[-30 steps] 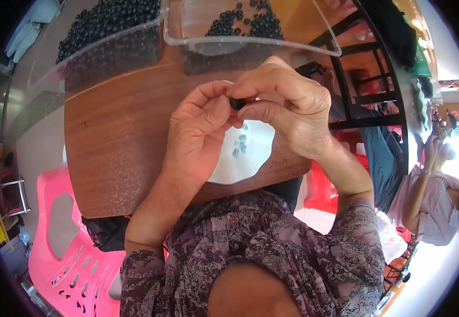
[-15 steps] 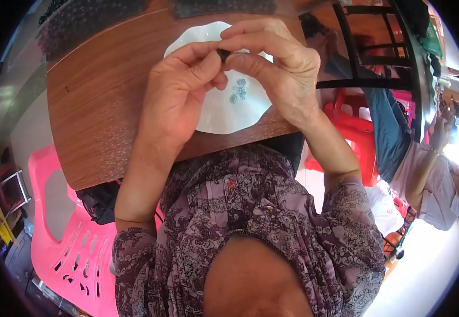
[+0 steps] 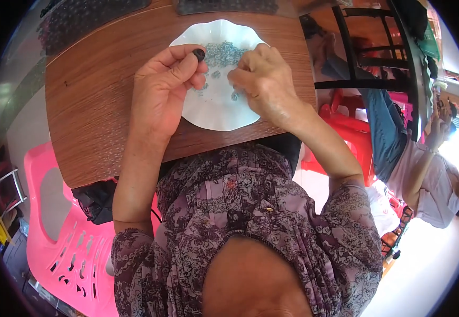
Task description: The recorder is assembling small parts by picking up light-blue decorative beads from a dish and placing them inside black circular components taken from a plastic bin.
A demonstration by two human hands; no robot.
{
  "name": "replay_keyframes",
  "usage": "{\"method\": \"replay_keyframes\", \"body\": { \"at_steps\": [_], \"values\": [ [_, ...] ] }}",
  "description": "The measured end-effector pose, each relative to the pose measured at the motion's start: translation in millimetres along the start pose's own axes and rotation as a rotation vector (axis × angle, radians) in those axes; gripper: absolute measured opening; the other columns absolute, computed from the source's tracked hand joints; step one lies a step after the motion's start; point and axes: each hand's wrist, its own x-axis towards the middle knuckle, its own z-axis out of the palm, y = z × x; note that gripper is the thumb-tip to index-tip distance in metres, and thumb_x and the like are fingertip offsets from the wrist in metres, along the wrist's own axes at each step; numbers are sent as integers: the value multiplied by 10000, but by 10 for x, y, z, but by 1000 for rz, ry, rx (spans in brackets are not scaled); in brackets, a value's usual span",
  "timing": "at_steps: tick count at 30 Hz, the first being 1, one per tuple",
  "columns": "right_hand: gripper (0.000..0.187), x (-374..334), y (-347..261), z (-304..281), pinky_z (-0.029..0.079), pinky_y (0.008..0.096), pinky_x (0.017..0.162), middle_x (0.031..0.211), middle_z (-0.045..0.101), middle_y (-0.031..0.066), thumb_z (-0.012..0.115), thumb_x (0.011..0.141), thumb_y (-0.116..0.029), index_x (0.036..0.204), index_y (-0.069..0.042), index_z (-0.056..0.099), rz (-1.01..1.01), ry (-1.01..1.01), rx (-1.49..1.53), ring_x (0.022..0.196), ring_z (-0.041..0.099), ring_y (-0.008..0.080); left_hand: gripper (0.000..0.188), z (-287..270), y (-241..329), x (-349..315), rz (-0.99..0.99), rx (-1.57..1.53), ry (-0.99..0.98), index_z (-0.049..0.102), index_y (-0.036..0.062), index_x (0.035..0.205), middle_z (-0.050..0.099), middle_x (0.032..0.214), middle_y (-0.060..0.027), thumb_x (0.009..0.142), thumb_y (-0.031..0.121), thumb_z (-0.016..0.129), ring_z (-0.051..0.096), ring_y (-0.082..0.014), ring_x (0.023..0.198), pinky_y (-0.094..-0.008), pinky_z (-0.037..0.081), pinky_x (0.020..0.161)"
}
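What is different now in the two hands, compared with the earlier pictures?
The right hand has let go of the black bead-like piece and moved down over the white wavy-edged plate; whether its curled fingers hold anything is unclear. The left hand has shifted slightly left, still pinching the piece. The plate remains on the wooden table.

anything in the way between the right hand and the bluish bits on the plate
Nothing visible: the right hand is over the plate, by the bluish bits. The left hand, holding the black piece, is off to the left.
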Motion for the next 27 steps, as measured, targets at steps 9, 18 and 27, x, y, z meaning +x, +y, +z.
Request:
{"method": "replay_keyframes", "body": {
  "at_steps": [9, 18, 27],
  "values": [
    [111, 52, -32, 23, 383, 338, 648, 685, 457, 67, 572, 609, -102, 656, -47, 488, -213, -261, -157, 722, 450, 221, 179, 50, -50, -25, -4, 3, 57, 601, -70, 974, 618, 816, -110, 824, 28, 610, 547, -141, 677, -236, 440, 637],
    [94, 146, 22, -175, 424, 319, 661, 771, 595, 81, 665, 739, -28, 819, -20, 618, 197, 29, 470, 754, 527, 216, 179, 154, -91, -84, -62, 18, 40, 603, -72, 973, 622, 799, -103, 820, 19, 610, 548, -124, 667, -220, 435, 632],
    [82, 133, -122, -139, 421, 254, 615, 770, 573, 53, 648, 773, -13, 840, 1, 603, 650, 246, 962, 681, 499, 130, 174, 284, -201, -88, -65, 18, 55, 600, -73, 969, 620, 812, -98, 818, 12, 612, 562, -128, 694, -214, 433, 625]
  ]
}}
